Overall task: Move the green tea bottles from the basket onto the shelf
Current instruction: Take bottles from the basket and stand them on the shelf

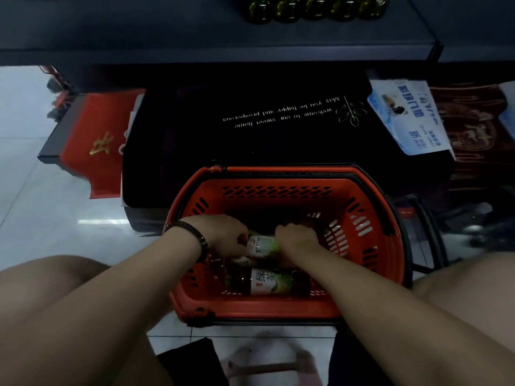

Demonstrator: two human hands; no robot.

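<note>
A red plastic basket (359, 227) stands on the floor between my knees, with several green tea bottles lying inside. My left hand (223, 232), with a dark bead bracelet at the wrist, and my right hand (298, 236) both reach into it and close around one lying bottle (263, 244) with a white and green label. A second bottle (267, 282) lies nearer me on the basket floor. More dark bottles are partly hidden under my hands. The grey shelf (195, 29) runs across the top of the view, with a row of green tea bottles (315, 9) standing on it.
Below the shelf lie a black doormat (250, 126) with white lettering, a red mat (103, 140) to its left and a dark red mat (479, 129) to its right. A blue and white card (409, 118) rests on the black mat. White floor tiles (36, 218) spread to the left.
</note>
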